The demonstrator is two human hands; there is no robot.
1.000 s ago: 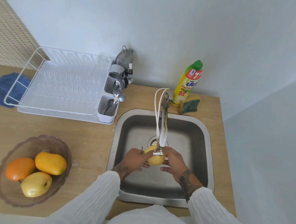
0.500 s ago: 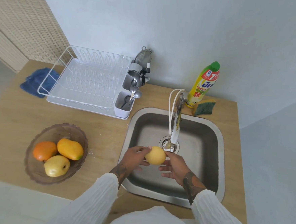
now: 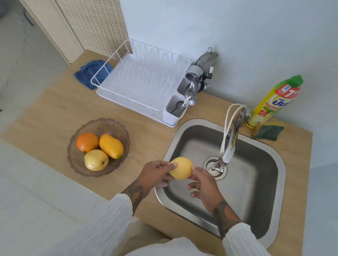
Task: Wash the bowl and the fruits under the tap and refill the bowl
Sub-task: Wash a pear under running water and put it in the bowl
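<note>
The yellow fruit (image 3: 181, 168) is held over the left edge of the sink (image 3: 277, 195), clear of the tap spout (image 3: 226, 156), which hangs to its right over the drain. It is gripped by the left hand (image 3: 155, 176), whose thumb and fingers are closed around its left side, while the right hand (image 3: 204, 187) is only laid against its right side with the fingers loosely spread, so the weight seems to be carried by the left. The long axis of the fruit is tilted, running from upper left to lower right.

The bowl (image 3: 123, 132) is set on the wooden counter (image 3: 50, 119), to the left of the hands and slightly farther from the body, well apart from the sink rim. An orange (image 3: 87, 142), a mango (image 3: 111, 148) and a pale yellow fruit (image 3: 96, 160) are already seen inside it, and a gap is left toward its near right side. The left hand is the nearer of the two to the bowl, so the fruit would most likely be carried leftward by that hand alone and the right hand lifted away. No running water can be made out at the spout.
</note>
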